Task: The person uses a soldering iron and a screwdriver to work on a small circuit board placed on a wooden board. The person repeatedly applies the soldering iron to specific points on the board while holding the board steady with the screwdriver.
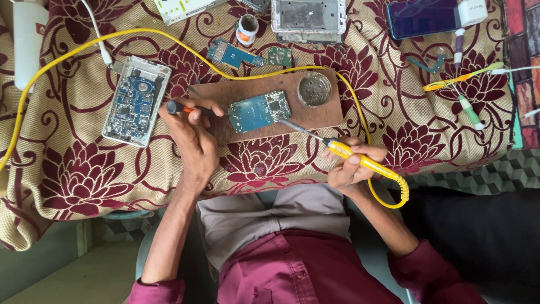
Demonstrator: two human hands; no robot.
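A teal circuit board (259,111) lies on a brown wooden board (320,114) on the patterned cloth. My left hand (191,135) grips a thin dark tool with an orange band (191,108), its tip pressing against the circuit board's left edge. My right hand (352,162) holds a yellow soldering iron (354,156), whose metal tip (289,125) reaches the circuit board's lower right corner. A round metal tin (314,88) sits on the wooden board just right of the circuit board.
An opened white device showing a blue board (135,98) lies to the left. Two small boards (236,54), a small jar (246,28), a metal phone frame (308,19), a dark phone (421,17) and a white bottle (28,39) sit farther back. The iron's yellow cord (140,35) loops across the cloth.
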